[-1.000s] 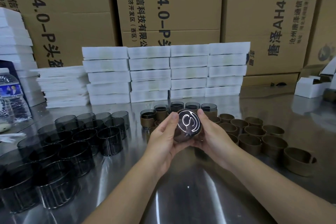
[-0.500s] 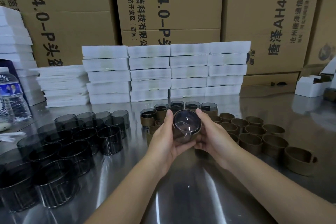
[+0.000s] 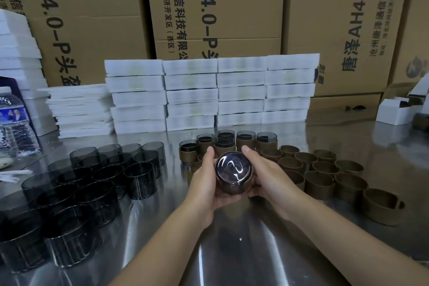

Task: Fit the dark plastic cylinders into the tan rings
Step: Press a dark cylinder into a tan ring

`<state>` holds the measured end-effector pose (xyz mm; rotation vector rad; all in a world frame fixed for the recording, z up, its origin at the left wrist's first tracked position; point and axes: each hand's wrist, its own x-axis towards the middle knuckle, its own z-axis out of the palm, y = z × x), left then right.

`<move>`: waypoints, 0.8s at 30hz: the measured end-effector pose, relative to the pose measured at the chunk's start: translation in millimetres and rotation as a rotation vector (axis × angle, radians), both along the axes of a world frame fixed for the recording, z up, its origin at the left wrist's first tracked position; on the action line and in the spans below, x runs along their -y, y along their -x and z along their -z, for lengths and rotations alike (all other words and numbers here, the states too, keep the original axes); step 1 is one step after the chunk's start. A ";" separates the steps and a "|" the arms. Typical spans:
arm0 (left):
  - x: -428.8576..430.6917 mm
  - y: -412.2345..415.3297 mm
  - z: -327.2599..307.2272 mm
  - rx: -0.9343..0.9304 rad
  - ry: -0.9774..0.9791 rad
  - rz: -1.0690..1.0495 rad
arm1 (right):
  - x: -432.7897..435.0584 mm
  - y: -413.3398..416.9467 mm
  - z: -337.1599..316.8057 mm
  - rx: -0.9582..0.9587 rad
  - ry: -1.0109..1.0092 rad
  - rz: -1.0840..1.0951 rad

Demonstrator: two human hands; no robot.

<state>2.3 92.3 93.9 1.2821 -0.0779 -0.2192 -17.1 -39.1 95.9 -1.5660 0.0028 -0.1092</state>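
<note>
**Nearly home: one cylinder cupped in both hands**

Leftmost, the loose dark cylinders (image 3: 139, 176) stand crowded on the steel desk (image 3: 255, 251). They are thin-walled, glossy and see-through. They look light, stiff and slippery, and would probably crack if squeezed hard.

Next, the left hand (image 3: 205, 183) curls its fingers round one side of the held cylinder (image 3: 233, 170). It is raised above the desk at the centre, with its shiny end face towards the camera. The right hand (image 3: 267, 176) wraps the other side.

A brownish band round the lower wall seems to be a tan ring (image 3: 232, 190), though how far on it sits cannot be told. The grip is best kept on the side walls, with even pressure.

Right of the hands lie the empty tan rings (image 3: 320, 183), split and likely springy. Just behind the hands, finished pairs (image 3: 246, 139) stand in a row, close enough to be knocked.

Round about are a water bottle (image 3: 14, 121) far left, stacked white boxes (image 3: 190, 95), and cartons (image 3: 218, 7) at the back.
</note>
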 end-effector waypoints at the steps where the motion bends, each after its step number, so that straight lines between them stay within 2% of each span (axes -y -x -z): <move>1: -0.5 0.4 -0.3 0.000 -0.003 -0.003 | -0.6 0.3 0.4 -0.001 0.006 -0.003; 11: 2.7 5.7 -2.5 0.068 -0.030 -0.046 | -2.4 -1.5 4.0 0.066 0.002 0.044; 24: 6.5 7.7 -5.5 0.044 -0.022 -0.127 | -1.9 -1.5 4.6 0.113 -0.008 0.008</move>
